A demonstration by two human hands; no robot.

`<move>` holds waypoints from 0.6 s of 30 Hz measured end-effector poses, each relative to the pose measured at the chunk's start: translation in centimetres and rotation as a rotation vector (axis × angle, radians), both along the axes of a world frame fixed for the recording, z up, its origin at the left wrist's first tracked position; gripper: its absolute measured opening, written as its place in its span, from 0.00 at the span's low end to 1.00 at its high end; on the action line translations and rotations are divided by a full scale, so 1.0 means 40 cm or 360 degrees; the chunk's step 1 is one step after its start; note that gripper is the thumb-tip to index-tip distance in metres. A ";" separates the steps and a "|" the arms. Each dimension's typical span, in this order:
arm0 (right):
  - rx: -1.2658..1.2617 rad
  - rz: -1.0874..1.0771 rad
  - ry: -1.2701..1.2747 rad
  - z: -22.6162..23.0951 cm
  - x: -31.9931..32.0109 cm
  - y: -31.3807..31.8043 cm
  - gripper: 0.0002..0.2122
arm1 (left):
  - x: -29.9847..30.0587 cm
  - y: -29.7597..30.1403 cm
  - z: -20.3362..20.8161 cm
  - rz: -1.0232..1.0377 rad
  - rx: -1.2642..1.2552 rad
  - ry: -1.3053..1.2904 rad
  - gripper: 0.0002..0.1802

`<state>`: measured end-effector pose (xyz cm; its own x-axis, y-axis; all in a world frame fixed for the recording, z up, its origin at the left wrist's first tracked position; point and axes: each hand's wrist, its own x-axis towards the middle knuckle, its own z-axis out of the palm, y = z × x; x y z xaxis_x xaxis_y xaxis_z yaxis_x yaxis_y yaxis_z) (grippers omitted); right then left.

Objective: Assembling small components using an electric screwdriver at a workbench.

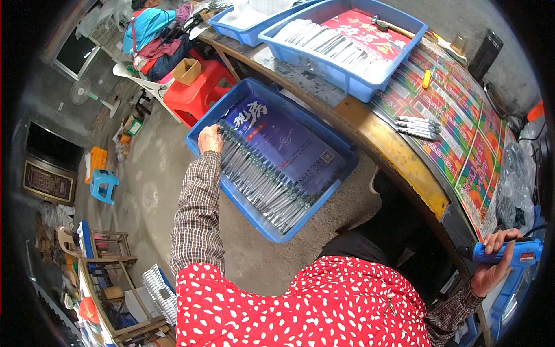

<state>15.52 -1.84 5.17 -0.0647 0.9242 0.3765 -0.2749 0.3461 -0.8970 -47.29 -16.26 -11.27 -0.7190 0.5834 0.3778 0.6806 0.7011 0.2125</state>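
Note:
A blue plastic tray stands low in front of me, lined with a dark blue printed sheet. Along its near side lies a long row of slim clear pens with dark ends. My left hand reaches to the far left end of that row, fingers curled closed on pens there. Far to the right, my right hand grips a blue corded hand tool, its dark end pointing left; what kind of tool it is I cannot make out. A small bunch of pens lies on the table.
The worktable has a colourful printed cover, a yellow cutter and a dark bottle. Another blue tray on it holds more pens. Beyond are a red stool and a seated person. A wooden frame stands left.

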 end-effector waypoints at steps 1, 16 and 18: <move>0.0002 0.0002 -0.0014 0.000 0.000 -0.001 0.11 | -0.005 -0.003 -0.005 0.0005 -0.0032 0.0013 0.11; 0.0028 0.0036 0.0022 0.001 -0.003 -0.003 0.10 | 0.061 0.011 -0.020 0.0000 -0.0419 0.0100 0.17; 0.0017 -0.0029 0.0064 0.007 -0.018 -0.013 0.09 | 0.105 0.027 0.013 0.0000 -0.0349 0.0141 0.17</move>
<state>14.81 -2.35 5.47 -0.0327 0.9210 0.3882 -0.3045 0.3608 -0.8815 -43.08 -15.16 -10.75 -0.6885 0.6587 0.3036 0.6900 0.7238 -0.0055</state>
